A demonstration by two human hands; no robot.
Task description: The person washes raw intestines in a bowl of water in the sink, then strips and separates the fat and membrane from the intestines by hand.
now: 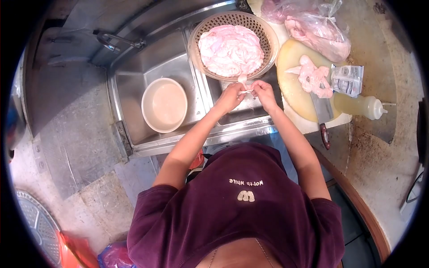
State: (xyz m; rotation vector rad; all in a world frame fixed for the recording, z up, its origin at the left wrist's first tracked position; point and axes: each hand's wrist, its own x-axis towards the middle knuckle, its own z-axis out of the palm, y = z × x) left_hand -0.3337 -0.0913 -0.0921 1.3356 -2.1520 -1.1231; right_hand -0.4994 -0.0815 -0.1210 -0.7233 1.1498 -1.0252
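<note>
My left hand (230, 97) and my right hand (265, 94) meet over the right sink basin (248, 106), just in front of the colander. Both are closed, fingers pinching a thin pale strip of raw meat (242, 79) stretched between them; its upper end reaches up to the colander's rim. Exactly which cut it is, I cannot make out. The brown colander (267, 38) holds a heap of pale pink raw meat (230, 49). On the round cutting board (292, 96) to the right lie more pieces of raw meat (313, 77) and a cleaver (325, 109).
A cream bowl (164, 105) stands in the left basin, below the faucet (118, 41). Right of the board are a foil packet (347, 80) and a squeeze bottle (359, 106) of yellowish liquid. Plastic bags of raw meat (317, 33) lie at the back right.
</note>
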